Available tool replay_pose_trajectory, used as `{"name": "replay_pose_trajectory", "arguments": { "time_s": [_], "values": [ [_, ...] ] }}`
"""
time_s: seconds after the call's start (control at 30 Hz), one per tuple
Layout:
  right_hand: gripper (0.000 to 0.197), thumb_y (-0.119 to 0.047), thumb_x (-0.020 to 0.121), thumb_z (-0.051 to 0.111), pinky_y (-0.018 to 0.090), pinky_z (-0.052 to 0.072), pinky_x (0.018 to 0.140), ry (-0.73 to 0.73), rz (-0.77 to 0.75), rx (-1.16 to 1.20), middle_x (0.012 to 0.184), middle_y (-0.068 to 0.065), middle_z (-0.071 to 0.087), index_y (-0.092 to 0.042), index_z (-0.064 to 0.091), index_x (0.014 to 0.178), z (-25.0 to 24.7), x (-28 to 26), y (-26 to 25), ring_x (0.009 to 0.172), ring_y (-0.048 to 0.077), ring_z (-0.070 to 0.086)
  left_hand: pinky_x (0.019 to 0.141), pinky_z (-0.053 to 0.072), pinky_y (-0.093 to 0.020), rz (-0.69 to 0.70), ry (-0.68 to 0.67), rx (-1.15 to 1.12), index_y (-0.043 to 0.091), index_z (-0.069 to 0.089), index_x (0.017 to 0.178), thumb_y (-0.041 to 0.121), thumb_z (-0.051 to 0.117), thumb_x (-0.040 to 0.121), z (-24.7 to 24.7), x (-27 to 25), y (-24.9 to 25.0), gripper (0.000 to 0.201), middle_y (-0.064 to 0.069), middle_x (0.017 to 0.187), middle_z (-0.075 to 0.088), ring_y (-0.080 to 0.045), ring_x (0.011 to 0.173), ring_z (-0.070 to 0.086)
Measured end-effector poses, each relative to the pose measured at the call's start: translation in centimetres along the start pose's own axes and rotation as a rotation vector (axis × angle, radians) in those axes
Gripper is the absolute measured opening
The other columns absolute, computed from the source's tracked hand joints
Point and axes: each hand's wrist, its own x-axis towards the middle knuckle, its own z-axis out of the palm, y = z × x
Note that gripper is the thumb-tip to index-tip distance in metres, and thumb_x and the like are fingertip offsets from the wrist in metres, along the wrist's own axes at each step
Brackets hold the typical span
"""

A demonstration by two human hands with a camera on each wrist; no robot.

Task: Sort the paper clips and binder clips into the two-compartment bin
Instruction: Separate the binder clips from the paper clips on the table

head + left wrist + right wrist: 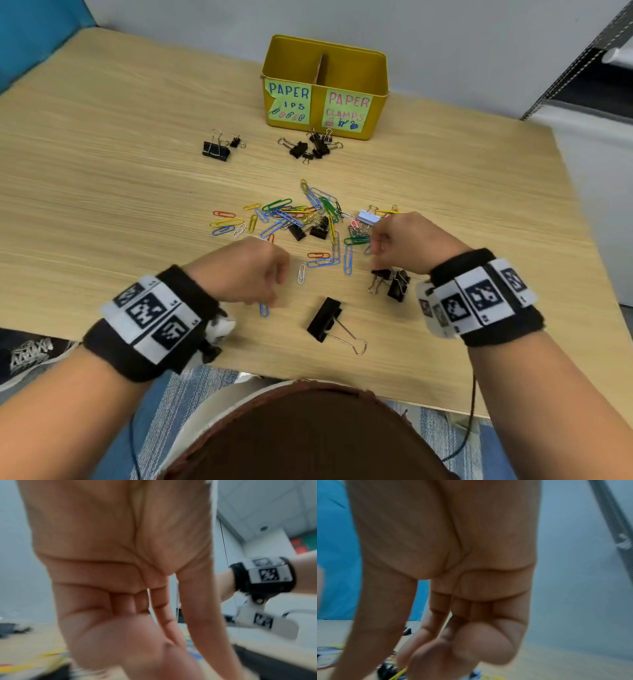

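While the yellow bin (325, 85) hides its contents, both hands' fingers curl over clips, grip unclear.

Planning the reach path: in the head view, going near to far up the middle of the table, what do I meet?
Large black binder clip → lone white paper clip → mixed pile of coloured paper clips → cluster of small black binder clips → yellow two-compartment bin.

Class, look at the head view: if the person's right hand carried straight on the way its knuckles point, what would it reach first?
Most likely the white binder clip, just beyond the right hand at the edge of the paper clip pile. Height above the table is unclear.
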Motion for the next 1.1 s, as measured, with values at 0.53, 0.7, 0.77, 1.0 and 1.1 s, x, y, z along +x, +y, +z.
{"name": "replay_pose_trajectory", "arguments": {
  "time_s": [0.53, 0.7, 0.77, 1.0, 1.1],
  "values": [
    [0.038, -0.010, 0.087, 0.058, 0.034, 0.048, 0.092, 0.172, -0.157, -0.007, 0.120, 0.010, 0.061, -0.017, 0.060, 0.124, 1.3, 4.2, -4.7, 0.111, 0.026, 0.057, 0.073, 0.045, -0.036, -0.002, 0.329, 0.278, 0.019, 0.059, 0.116, 0.005, 0.053, 0.083, -1.6, 4.5, 1.6, 0.036, -0.010, 0.106, 0.058, -0.030, 0.100, 0.059],
    [0.030, -0.003, 0.089, 0.053, 0.037, 0.052, 0.086, 0.191, -0.158, -0.166, 0.114, 0.013, 0.061, -0.009, 0.063, 0.116, 2.4, 5.4, -5.2, 0.109, 0.029, 0.055, 0.069, 0.040, -0.034, -0.036, 0.294, 0.391, 0.015, 0.064, 0.111, 0.012, 0.052, 0.087, -1.4, 4.7, 1.5, 0.026, -0.009, 0.111, 0.055, -0.029, 0.104, 0.058],
    [0.027, -0.006, 0.088, 0.053, 0.037, 0.051, 0.085, 0.146, -0.164, -0.152, 0.113, 0.015, 0.061, -0.009, 0.065, 0.112, 2.7, 5.4, -5.6, 0.107, 0.031, 0.057, 0.071, 0.042, -0.034, -0.025, 0.282, 0.369, 0.016, 0.066, 0.105, 0.016, 0.057, 0.084, -1.5, 4.4, 1.2, 0.023, -0.008, 0.111, 0.056, -0.028, 0.106, 0.057],
    [0.026, -0.007, 0.086, 0.051, 0.032, 0.052, 0.086, 0.115, -0.200, 0.075, 0.105, 0.010, 0.069, -0.018, 0.070, 0.099, 2.2, 5.1, -6.6, 0.100, 0.028, 0.063, 0.085, 0.046, -0.033, 0.007, 0.166, 0.300, 0.020, 0.067, 0.099, 0.028, 0.066, 0.078, -1.7, 2.8, 0.1, 0.023, -0.003, 0.111, 0.053, -0.023, 0.108, 0.054],
    [0.027, -0.003, 0.086, 0.050, 0.031, 0.052, 0.084, 0.115, -0.162, 0.085, 0.104, 0.008, 0.069, -0.016, 0.071, 0.095, 1.1, 4.4, -5.7, 0.096, 0.025, 0.064, 0.085, 0.046, -0.032, 0.019, 0.094, 0.234, 0.019, 0.068, 0.093, 0.027, 0.070, 0.076, -1.9, 1.1, -0.4, 0.019, 0.002, 0.098, 0.047, -0.020, 0.101, 0.054]
  ]
}}
